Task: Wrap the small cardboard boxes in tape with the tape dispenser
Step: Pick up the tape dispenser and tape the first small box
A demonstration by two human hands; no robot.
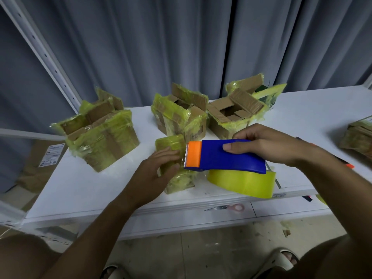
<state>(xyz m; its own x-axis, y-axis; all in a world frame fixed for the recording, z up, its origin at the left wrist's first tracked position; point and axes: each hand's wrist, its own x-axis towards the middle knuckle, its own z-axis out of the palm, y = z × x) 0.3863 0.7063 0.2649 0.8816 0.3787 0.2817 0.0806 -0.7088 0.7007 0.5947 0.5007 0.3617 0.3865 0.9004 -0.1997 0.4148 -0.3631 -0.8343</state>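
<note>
A small cardboard box (171,143) covered in yellowish tape stands near the front of the white shelf (80,188). My left hand (157,174) holds it from the near side, fingers curled on its face. My right hand (267,146) grips the blue tape dispenser (227,156), thumb on its side. The dispenser's orange end (194,154) with the toothed blade touches the box. A yellow tape roll (243,183) hangs under the dispenser.
Three larger open boxes with torn yellow tape stand behind: left (100,137), middle (181,113), right (235,109). Another taped box (358,135) sits at the right edge. Scissors (227,208) lie on a lower ledge. Grey curtains hang behind.
</note>
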